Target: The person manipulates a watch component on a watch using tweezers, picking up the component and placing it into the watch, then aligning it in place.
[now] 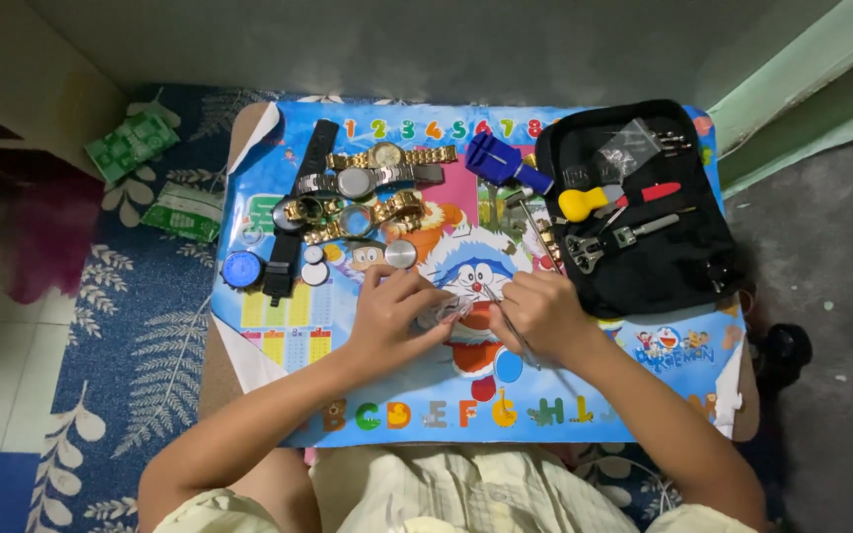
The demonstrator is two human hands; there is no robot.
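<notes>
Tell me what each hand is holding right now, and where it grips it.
The left hand pinches a small clear plastic bag by its left end. The right hand holds a thin metal tool near its upper end.

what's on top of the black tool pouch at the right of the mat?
On the black fabric tool pouch lie a yellow-handled tool, a red-handled screwdriver, a silver metal wrench-like tool and a clear plastic bag. Whatever lies beneath the pouch is covered.

I'm counting two hands [397, 311] [542, 314], four watches [392, 155] [357, 183] [308, 209] [362, 219], one black strap [293, 212], one blue tool [504, 166], one black pouch [663, 262], one mat [288, 326].
</notes>
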